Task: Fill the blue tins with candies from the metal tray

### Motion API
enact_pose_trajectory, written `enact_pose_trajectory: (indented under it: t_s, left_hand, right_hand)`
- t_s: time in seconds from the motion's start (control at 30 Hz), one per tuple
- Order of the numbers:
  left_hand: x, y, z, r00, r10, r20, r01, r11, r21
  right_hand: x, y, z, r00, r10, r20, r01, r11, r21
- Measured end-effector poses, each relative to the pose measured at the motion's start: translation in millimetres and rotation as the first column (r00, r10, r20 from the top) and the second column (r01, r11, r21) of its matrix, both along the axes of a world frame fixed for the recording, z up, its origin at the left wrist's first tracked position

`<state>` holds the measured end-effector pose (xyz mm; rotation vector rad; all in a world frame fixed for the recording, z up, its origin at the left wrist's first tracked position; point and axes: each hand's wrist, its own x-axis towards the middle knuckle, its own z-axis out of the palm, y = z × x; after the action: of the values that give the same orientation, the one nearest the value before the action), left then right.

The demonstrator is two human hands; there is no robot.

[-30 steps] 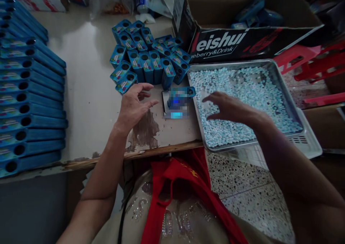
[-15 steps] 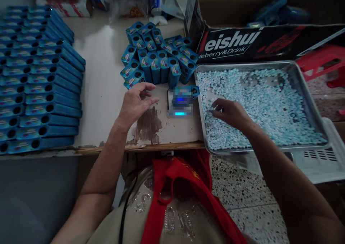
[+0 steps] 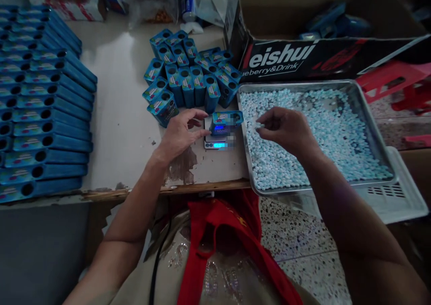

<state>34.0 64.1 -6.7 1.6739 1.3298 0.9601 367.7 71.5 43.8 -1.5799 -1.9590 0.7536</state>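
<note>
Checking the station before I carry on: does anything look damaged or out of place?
The tabletop looks damaged: its pale surface is worn to a brown patch near the chipped front edge. Mid-table, blue containers stand at uneven angles, unlike the neat rows at left.

The light is dim, corners dark, with pixelation beside the glowing display [image 3: 219, 145].

Oblong blue plastic boxes [image 3: 50, 130] sit in rows at far L of chipped white tabletop [image 3: 114, 80]. Small flat scale w/ lit display [image 3: 209, 144] is nr front edge, ctr, w/ one blue plastic box [image 3: 219, 117] on it; loose cluster of upright blue boxes [image 3: 185, 82] stands bhd. R of scale: shallow rectangular metal tray [image 3: 251, 175] w/ small pale-blue pellets [image 3: 279, 156] in it, white slotted plastic crate [image 3: 411, 197] beneath. Black printed cardboard carton [image 3: 279, 58] is bhd tray.
</note>
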Motion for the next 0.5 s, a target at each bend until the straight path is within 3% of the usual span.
enact_pose_trajectory:
  t_s: [0.17, 0.33, 0.5]
  left_hand:
    - [-14, -1, -8.3, 1.0, 0.02, 0.009, -0.02, 1.0, -0.004]
    - [-25, -1, -15.1, 0.998, 0.055, 0.019, -0.055, 0.998, -0.001]
    - [-25, 1, -19.2, 0.999, 0.04, 0.024, -0.041, 0.999, 0.014]
  right_hand:
    - [-35, 19, 28.8, 0.983, 0.158, 0.093, -0.166, 0.983, 0.085]
    - [-46, 31, 33.8, 0.956, 0.246, 0.161, -0.263, 0.96, 0.096]
    - [-49, 33, 35.1, 0.953, 0.24, 0.183, -0.257, 0.964, 0.073]
